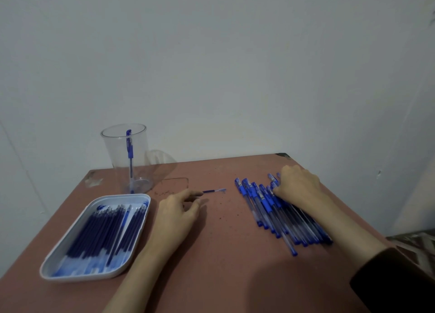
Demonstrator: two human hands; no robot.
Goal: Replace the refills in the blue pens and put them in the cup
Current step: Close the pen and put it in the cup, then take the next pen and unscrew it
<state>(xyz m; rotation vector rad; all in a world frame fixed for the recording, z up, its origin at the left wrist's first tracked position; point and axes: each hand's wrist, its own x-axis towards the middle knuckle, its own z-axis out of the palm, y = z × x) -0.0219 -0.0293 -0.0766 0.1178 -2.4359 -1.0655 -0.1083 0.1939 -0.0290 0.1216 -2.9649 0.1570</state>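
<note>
Lying flat on the table (223,253), one loose refill (214,191) sits just beyond the index fingertip of the left hand (179,209), pointing away from it toward the pens. The left fingers are loosely extended, with a narrow gap between thumb and index. They enclose nothing, and contact between fingertip and refill cannot be confirmed.

The right hand (299,185) rests on the far, capped end of the pile of blue pens (270,209), fingers bent down onto the caps. Whether any pen is pinched cannot be determined.

Counts:
- Cup (124,157): one, at the far left of the table, just behind the tray.
- Pen in the cup (129,152): one, standing nearly upright, cap up.
- Pens in the pile: roughly a dozen. Overlap and the hand prevent an exact count.
- Tray (122,196): one, holding a dense layer of refills (103,232), too many and too closely packed to count.

Materials and shapes:
- The cup is clear plastic, tall and cylindrical, slightly tapered.
- The pens have transparent barrels with blue caps and blue end plugs.
- The tray is a white rounded rectangle with a raised rim and a blue pattern on its floor.
- The refills are thin, dark blue tubes.
- The table surface is matte reddish-brown with dark specks.
- A dark sleeve (395,279) covers the right forearm.
</note>
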